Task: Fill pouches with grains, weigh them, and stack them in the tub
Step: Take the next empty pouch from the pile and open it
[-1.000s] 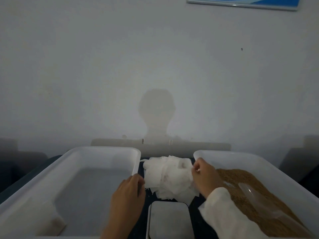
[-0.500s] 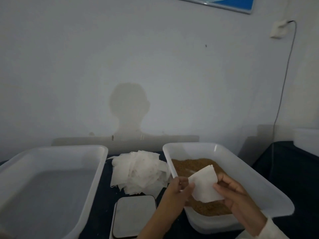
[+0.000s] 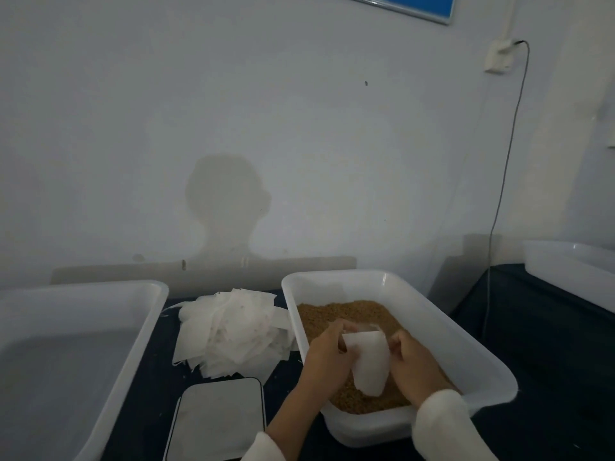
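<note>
Both hands hold one white pouch [image 3: 370,361] over the brown grains [image 3: 346,316] in the right white tub [image 3: 446,331]. My left hand [image 3: 327,356] pinches its left edge, my right hand [image 3: 416,364] grips its right edge. The pouch mouth at the top looks spread apart. A loose heap of empty white pouches [image 3: 233,331] lies between the two tubs. The flat grey scale [image 3: 218,420] sits in front of that heap. The left white tub [image 3: 146,314] holds nothing that I can see.
A dark cloth covers the table [image 3: 539,361]. Another white tub [image 3: 572,264] stands at the far right edge. A cable [image 3: 499,201] hangs down the wall from a socket behind the grain tub.
One pouch was taken from the heap and carried right over the grain tub. Both hands have since lowered it toward the grains and spread its mouth. The view has swung right.
</note>
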Action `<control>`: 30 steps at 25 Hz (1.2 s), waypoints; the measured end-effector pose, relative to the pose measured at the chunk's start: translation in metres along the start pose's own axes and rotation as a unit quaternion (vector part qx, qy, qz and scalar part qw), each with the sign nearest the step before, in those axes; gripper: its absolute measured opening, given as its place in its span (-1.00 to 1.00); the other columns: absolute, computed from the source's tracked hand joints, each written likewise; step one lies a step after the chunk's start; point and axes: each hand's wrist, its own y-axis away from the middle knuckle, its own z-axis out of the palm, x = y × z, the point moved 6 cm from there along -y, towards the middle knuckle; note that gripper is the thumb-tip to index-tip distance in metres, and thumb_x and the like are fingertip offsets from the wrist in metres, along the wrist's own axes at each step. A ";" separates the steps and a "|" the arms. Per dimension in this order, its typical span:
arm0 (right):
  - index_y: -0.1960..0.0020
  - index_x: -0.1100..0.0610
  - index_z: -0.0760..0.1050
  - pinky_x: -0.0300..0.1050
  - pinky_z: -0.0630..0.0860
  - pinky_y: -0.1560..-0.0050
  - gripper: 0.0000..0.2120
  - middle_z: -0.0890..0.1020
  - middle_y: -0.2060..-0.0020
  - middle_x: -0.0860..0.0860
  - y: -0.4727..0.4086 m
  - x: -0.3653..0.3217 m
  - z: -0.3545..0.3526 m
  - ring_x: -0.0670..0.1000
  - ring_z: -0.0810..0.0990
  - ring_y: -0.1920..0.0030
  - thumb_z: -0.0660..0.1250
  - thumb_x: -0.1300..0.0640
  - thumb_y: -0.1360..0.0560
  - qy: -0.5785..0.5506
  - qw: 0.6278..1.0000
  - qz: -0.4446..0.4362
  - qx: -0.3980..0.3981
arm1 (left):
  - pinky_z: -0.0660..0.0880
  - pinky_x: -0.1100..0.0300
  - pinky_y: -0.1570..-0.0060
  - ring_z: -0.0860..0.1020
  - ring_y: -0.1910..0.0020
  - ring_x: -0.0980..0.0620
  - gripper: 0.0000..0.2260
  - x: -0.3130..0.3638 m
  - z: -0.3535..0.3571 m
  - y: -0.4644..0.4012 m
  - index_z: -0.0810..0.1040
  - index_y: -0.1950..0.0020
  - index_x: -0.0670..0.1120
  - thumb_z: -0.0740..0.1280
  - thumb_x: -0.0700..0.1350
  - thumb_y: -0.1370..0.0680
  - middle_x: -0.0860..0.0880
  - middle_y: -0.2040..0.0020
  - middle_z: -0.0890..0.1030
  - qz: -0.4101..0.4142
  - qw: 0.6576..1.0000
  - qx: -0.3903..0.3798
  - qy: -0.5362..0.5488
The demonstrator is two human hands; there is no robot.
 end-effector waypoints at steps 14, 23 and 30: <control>0.23 0.27 0.51 -0.18 0.39 0.29 -0.75 0.56 0.31 0.13 -0.064 -0.007 0.006 0.01 0.45 0.35 0.11 0.44 -0.49 -0.484 0.875 -0.017 -0.013 | 0.38 0.43 0.08 0.43 0.09 0.15 -0.88 0.000 0.006 -0.010 0.47 0.18 0.00 0.36 -0.10 -0.53 0.05 0.02 0.44 0.021 0.999 0.020 -0.046; 0.17 0.26 0.53 -0.27 0.50 0.05 -0.78 0.59 0.26 0.03 -0.040 -0.040 0.017 -0.08 0.58 0.17 0.17 0.46 -0.51 -0.324 0.905 -0.219 -0.166 | 0.30 0.27 -0.22 0.28 -0.21 0.08 -0.83 0.010 -0.002 -0.008 0.61 -0.11 -0.06 0.34 -0.18 -0.53 0.00 -0.20 0.36 0.144 0.970 0.100 -0.168; 0.12 0.22 0.52 -0.08 0.51 0.22 -0.96 0.54 0.28 0.10 -0.032 -0.022 0.016 0.05 0.55 0.29 0.34 0.32 -0.49 -0.255 0.927 -0.196 -0.195 | 0.23 0.40 -0.12 0.26 -0.19 0.10 -0.85 0.004 -0.008 -0.007 0.62 -0.03 -0.03 0.34 -0.23 -0.52 0.08 -0.17 0.31 0.147 0.966 0.101 -0.186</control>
